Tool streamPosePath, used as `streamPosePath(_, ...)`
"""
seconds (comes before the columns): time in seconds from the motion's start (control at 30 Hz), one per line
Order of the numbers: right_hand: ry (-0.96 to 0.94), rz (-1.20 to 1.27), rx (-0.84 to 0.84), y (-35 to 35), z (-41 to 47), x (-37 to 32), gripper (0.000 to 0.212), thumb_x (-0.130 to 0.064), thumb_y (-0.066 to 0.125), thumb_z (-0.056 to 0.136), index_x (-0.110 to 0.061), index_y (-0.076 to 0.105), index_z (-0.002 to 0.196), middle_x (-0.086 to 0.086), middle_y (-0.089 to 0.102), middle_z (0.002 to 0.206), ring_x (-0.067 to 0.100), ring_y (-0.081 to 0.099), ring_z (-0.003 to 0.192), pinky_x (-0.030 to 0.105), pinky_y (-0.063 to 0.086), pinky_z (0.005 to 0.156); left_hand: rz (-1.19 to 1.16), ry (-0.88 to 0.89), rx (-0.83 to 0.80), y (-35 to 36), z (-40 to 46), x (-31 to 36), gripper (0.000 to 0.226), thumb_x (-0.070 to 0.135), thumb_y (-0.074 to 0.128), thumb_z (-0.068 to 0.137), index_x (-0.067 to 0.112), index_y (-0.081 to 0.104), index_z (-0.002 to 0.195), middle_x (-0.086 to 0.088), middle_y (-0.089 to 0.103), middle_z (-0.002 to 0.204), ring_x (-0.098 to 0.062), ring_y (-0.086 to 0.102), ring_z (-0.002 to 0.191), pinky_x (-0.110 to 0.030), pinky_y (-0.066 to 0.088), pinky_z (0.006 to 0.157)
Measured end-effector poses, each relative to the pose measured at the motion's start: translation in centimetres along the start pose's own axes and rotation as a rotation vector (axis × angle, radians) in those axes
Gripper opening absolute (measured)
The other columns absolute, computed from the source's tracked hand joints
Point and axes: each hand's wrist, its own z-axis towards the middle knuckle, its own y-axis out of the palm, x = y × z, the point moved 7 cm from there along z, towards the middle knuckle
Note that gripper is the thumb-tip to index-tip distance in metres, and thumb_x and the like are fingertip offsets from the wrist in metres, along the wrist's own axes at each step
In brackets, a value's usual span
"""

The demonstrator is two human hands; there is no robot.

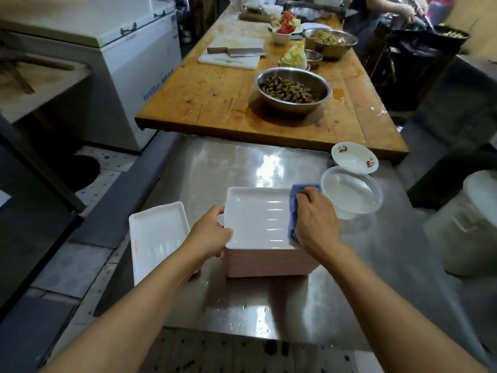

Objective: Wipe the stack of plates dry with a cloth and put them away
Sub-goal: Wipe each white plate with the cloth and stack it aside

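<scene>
Right hand (pixel 316 220) presses a blue cloth (pixel 293 211) onto the right side of the top plate (pixel 255 216), fingers curled over the cloth and clamped on it. Left hand (pixel 211 231) grips the left rim of that same plate, thumb on top and fingers wrapped under the edge.

The stack of plates (pixel 269 263) stands on a steel counter (pixel 242 168), toward its near half. Bare, wet metal lies open beyond the stack as far as the edge of the wooden table (pixel 215 103), and more lies in front of it up to the counter's near edge. Just beside the stack on the right sits a clear plastic container (pixel 352 193), very close to the right hand and cloth; a small white bowl (pixel 353 157) with red motifs stands behind it. On the left, a single white plate (pixel 157 238) lies apart from the stack, hanging over the counter's left edge.

The top plate is white, rectangular and shallow, with raised ridges across its floor and a glossy sheen. The plates below show pinkish sides, tightly nested and squared up. The cloth covers the top plate's far right corner and runs down along its right edge under the hand.
</scene>
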Motion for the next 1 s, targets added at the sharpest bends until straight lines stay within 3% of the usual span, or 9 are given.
streamPosePath(0.1, -0.007, 0.001, -0.028, -0.4, -0.5, 1.9, 0.027, -0.011, 0.049, 0.088, -0.009, 0.057, 0.114, 0.006, 0.053, 0.123, 0.024, 0.051, 0.106, 0.031, 0.038, 0.092, 0.024, 0.013, 0.030, -0.1, -0.2, 0.2, 0.049, 0.004, 0.048, 0.088, 0.025, 0.044, 0.132, 0.001, 0.054, 0.067, -0.016, 0.053, 0.058, -0.026, 0.043, 0.048)
streamPosePath(0.2, -0.026, 0.022, -0.099, -0.4, -1.9, 2.3, 0.022, -0.005, 0.050, 0.087, -0.013, 0.058, 0.106, 0.001, 0.055, 0.117, 0.022, 0.052, 0.101, 0.029, 0.041, 0.086, 0.032, 0.006, 0.069, -0.1, -0.5, 0.2, 0.051, 0.004, 0.048, 0.088, 0.026, 0.044, 0.134, 0.002, 0.055, 0.073, -0.020, 0.055, 0.059, -0.029, 0.046, 0.051)
streamPosePath(0.3, -0.008, 0.175, -0.160, -0.8, -4.2, 2.6, 0.019, 0.001, 0.049, 0.083, -0.007, 0.062, 0.094, 0.002, 0.056, 0.109, 0.021, 0.053, 0.094, 0.035, 0.046, 0.076, 0.025, 0.013, 0.095, -0.3, -0.7, 0.2, 0.055, 0.002, 0.048, 0.085, 0.027, 0.044, 0.134, 0.000, 0.055, 0.070, -0.021, 0.055, 0.058, -0.030, 0.048, 0.052)
streamPosePath(0.37, -0.028, 0.314, -0.161, -1.1, -5.9, 1.7, 0.019, 0.004, 0.048, 0.081, -0.002, 0.064, 0.091, 0.005, 0.057, 0.107, 0.024, 0.053, 0.095, 0.040, 0.046, 0.077, -0.015, 0.013, 0.098, -0.3, -0.8, 0.1, 0.056, 0.000, 0.048, 0.085, 0.029, 0.045, 0.133, -0.001, 0.057, 0.068, -0.020, 0.054, 0.058, -0.029, 0.046, 0.050)
streamPosePath(0.43, -0.055, 0.361, -0.145, -1.1, -7.1, 0.1, 0.023, 0.005, 0.050, 0.082, -0.001, 0.065, 0.098, 0.006, 0.057, 0.112, 0.024, 0.052, 0.101, 0.039, 0.046, 0.081, -0.082, 0.010, 0.087, -0.3, -0.9, -0.1, 0.056, 0.001, 0.049, 0.085, 0.030, 0.046, 0.132, 0.000, 0.058, 0.066, -0.017, 0.053, 0.056, -0.027, 0.045, 0.048)
streamPosePath(0.6, -0.174, 0.440, -0.120, -0.3, -6.5, -6.8, 0.035, 0.000, 0.055, 0.085, -0.007, 0.059, 0.120, 0.003, 0.050, 0.128, 0.019, 0.047, 0.113, 0.022, 0.037, 0.090, -0.266, -0.013, 0.011, 0.0, -0.9, -0.7, 0.050, 0.006, 0.050, 0.092, 0.033, 0.046, 0.134, 0.006, 0.057, 0.055, -0.007, 0.048, 0.045, -0.019, 0.042, 0.043)
streamPosePath(0.77, -0.132, 0.520, -0.121, 0.6, -5.1, -11.4, 0.034, -0.002, 0.056, 0.085, -0.003, 0.060, 0.118, 0.009, 0.053, 0.125, 0.022, 0.047, 0.112, 0.020, 0.033, 0.089, -0.388, -0.002, -0.086, 0.1, -1.0, -0.7, 0.046, 0.010, 0.037, 0.098, 0.033, 0.045, 0.137, 0.008, 0.057, 0.049, -0.002, 0.045, 0.039, -0.016, 0.040, 0.040)
streamPosePath(0.87, -0.057, 0.591, -0.123, 0.9, -4.4, -11.3, 0.027, -0.006, 0.057, 0.084, -0.004, 0.062, 0.111, 0.010, 0.053, 0.121, 0.023, 0.049, 0.109, 0.025, 0.037, 0.089, -0.364, 0.004, -0.105, 0.0, -1.1, -0.5, 0.048, 0.010, 0.033, 0.098, 0.033, 0.045, 0.138, 0.004, 0.057, 0.056, -0.002, 0.046, 0.042, -0.016, 0.042, 0.042)
streamPosePath(1.0, 0.021, 0.655, -0.131, 1.3, -2.1, -10.4, 0.027, -0.016, 0.058, 0.088, -0.010, 0.061, 0.114, 0.008, 0.049, 0.121, 0.020, 0.051, 0.105, 0.014, 0.032, 0.082, -0.330, 0.006, -0.107, -0.1, -1.4, -0.2, 0.042, 0.018, 0.031, 0.101, 0.034, 0.046, 0.137, -0.002, 0.062, 0.076, -0.006, 0.054, 0.055, -0.019, 0.047, 0.049)
